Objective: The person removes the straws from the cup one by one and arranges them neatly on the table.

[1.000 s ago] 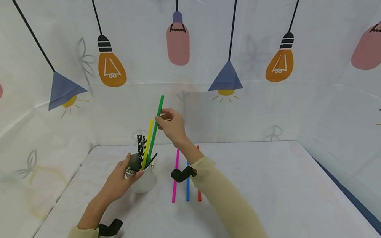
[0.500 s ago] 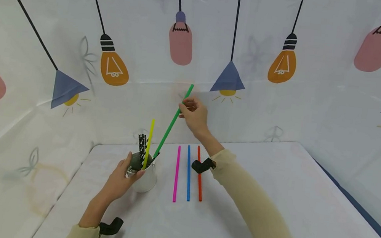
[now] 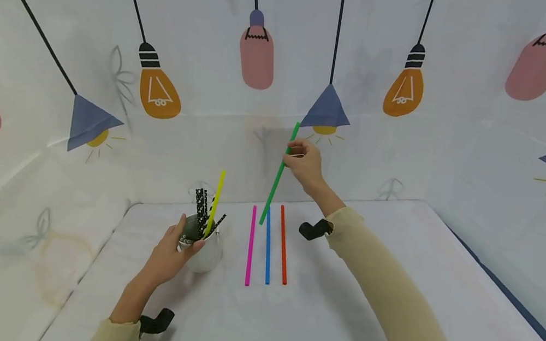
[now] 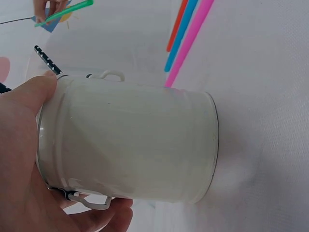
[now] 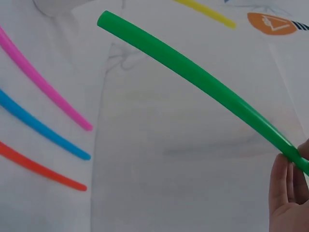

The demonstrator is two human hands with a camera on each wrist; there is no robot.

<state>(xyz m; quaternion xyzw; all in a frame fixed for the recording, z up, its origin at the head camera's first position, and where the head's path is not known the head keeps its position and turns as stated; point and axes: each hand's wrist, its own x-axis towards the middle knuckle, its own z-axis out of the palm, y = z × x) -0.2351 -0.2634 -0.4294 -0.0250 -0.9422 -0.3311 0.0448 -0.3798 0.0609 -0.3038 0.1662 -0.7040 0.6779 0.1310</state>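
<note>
My right hand [image 3: 305, 165] pinches a green straw [image 3: 277, 179] near its upper end, off the table. The straw slants down to the left, its lower end overlapping the top of the blue straw in the head view. My left hand [image 3: 166, 256] grips a small white pail [image 4: 135, 140] with little side handles, thumb at the rim and fingers round the side. Out of the pail stick a yellow straw [image 3: 215, 203] and several black straws with white dots [image 3: 200, 210]. A dark green patch [image 3: 190, 230] shows at its mouth.
Right of the pail, a pink straw [image 3: 250, 250], a blue straw [image 3: 267, 255] and a red straw [image 3: 283, 248] lie side by side on the white table [image 3: 365, 289]. Behind the table hangs a white sheet [image 3: 203, 76] printed with lamps.
The green straw has come out of the pail, carried rightward by my right hand to above the loose straws. My left hand has stayed on the pail.
</note>
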